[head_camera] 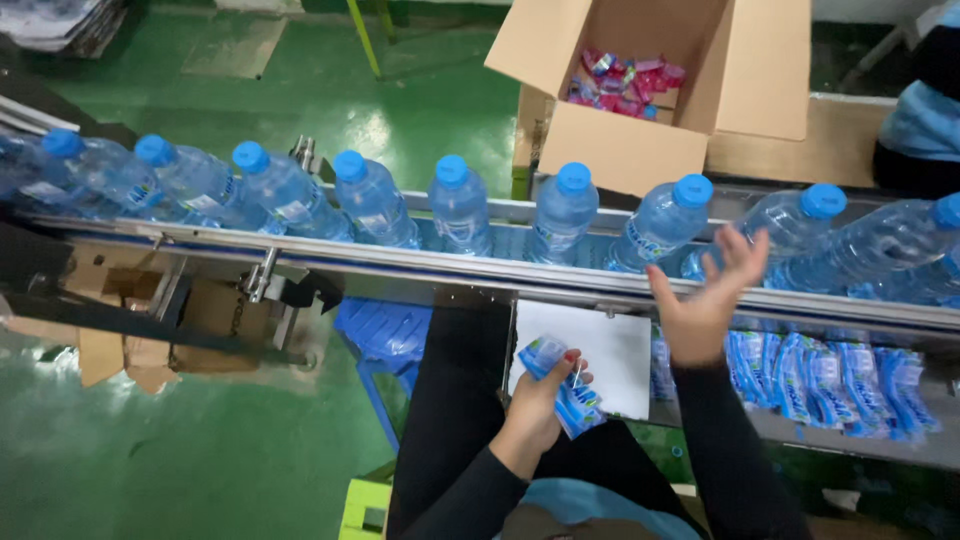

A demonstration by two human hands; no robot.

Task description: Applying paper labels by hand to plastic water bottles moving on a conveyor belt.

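Note:
A row of clear water bottles with blue caps [564,210] stands on a conveyor [480,268] that crosses the view. My left hand [540,395] is low over my lap, shut on a small stack of blue and white bottle labels [568,392]. My right hand [705,290] is raised at the conveyor's near rail with its fingers spread and nothing in it, just in front of a bottle [785,225]. More of the same labels [830,370] lie fanned out on a shelf below the conveyor, right of my right arm.
An open cardboard box [640,150] holding pink wrapped items [625,80] stands beyond the conveyor. Another person's blue sleeve [925,120] shows at the top right. A white sheet [600,350] lies below the rail. The floor [200,460] is green.

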